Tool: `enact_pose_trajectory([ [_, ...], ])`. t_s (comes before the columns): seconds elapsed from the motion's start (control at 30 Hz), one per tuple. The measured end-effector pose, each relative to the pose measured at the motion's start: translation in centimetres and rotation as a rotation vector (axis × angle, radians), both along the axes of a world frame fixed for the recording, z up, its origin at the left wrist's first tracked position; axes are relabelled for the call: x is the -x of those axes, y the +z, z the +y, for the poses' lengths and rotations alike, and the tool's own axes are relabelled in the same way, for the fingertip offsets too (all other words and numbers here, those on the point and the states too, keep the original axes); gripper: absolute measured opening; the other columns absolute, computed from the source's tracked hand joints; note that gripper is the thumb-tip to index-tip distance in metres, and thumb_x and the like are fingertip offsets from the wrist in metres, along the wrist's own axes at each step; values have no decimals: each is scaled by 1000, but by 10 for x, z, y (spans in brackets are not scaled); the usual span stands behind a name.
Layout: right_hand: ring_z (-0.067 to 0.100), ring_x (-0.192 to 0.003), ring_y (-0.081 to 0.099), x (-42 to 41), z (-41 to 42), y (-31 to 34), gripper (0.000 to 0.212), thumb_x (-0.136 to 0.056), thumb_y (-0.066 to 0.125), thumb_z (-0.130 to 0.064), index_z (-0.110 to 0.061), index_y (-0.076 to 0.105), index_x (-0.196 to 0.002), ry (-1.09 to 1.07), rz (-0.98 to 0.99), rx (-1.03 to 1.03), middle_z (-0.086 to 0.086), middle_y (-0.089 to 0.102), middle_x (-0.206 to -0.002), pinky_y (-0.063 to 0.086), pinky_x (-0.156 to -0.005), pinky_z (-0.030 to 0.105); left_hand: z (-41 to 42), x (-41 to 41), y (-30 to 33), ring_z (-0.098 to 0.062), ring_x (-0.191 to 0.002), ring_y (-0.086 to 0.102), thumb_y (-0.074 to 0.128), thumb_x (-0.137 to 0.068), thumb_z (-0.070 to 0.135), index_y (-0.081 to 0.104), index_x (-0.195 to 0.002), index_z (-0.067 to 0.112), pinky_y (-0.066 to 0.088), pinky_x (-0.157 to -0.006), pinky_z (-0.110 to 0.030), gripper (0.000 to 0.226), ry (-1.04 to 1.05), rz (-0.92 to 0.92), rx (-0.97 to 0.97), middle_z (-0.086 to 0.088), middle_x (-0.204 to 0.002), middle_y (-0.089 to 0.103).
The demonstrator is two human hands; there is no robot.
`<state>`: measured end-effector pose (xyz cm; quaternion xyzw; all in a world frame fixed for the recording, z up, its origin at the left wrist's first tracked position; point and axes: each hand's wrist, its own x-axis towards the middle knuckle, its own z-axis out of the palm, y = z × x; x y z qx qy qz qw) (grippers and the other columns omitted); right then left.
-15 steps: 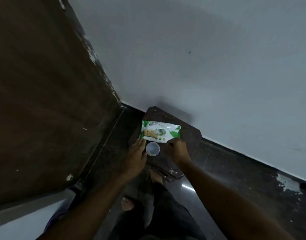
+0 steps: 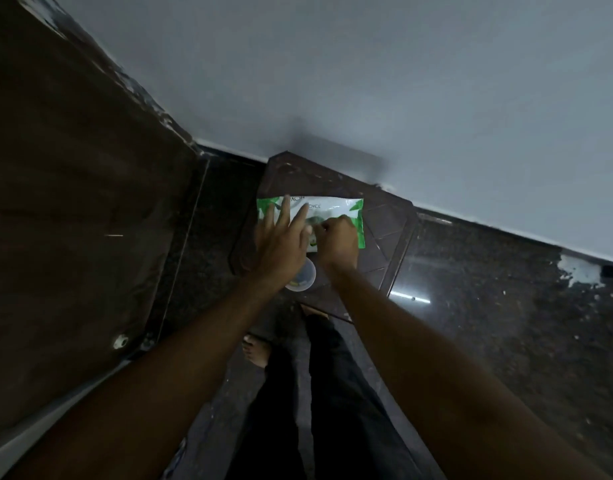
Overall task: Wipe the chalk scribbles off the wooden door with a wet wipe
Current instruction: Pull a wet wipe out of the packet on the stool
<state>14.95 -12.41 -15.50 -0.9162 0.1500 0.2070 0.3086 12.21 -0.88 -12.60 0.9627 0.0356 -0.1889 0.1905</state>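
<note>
The small plastic cup [image 2: 303,277] at the near edge of the dark stool [image 2: 384,230] is now being partly covered by the left hand [image 2: 280,244], which has been moved forward and is being pressed, fingers spread flat, onto the wet wipe pack [image 2: 353,216]. The pack's middle is being pinched by the curled right hand [image 2: 338,242], where half a second ago only its near edge was being touched, so a wipe is probably being drawn out. The wooden door [image 2: 73,202] is being left untouched at the left
</note>
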Motion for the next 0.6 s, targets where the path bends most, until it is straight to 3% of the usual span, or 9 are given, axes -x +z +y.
enact_pose_trajectory([
  [0.1,31,-91,61,2,12,-13,21,-92,62,-18,-1,74,-92,-39,-74,95,15,61,-98,52,-68,37,-7,-12,-25,-35,-153,1,41,-104,30,13,-159,27,7,-122,-55,62,-45,32,-46,-7,-168,6],
  [0.23,32,-100,55,-1,18,-30,13,-90,62,-15,-7,73,-89,69,-147,256,13,61,-98,52,-68,40,-6,-19,-50,-34,-151,14,46,-101,28,17,-158,35,16,-118,-59,64,-84,62,-62,-5,-167,13],
  [0.4,30,-92,55,0,12,-38,19,-91,57,-13,-1,69,-83,-25,-149,79,12,60,-94,44,-65,36,2,-19,-59,-32,-144,29,54,-96,32,31,-151,45,28,-110,-60,61,-153,-17,-76,-7,-164,23],
  [0.5,20,-74,50,3,12,-23,14,-79,68,-10,-2,61,-70,-113,-181,-101,7,56,-82,34,-58,18,3,-21,-58,-33,-146,24,53,-96,44,31,-150,50,22,-112,-61,59,-134,11,-58,-6,-166,19],
  [0.6,14,-66,52,8,10,-7,14,-72,74,-11,-5,61,-69,-235,-179,-239,3,61,-74,36,-57,11,5,-24,-60,-33,-149,18,52,-94,54,32,-147,53,14,-114,-65,57,-86,54,-39,-5,-166,16],
])
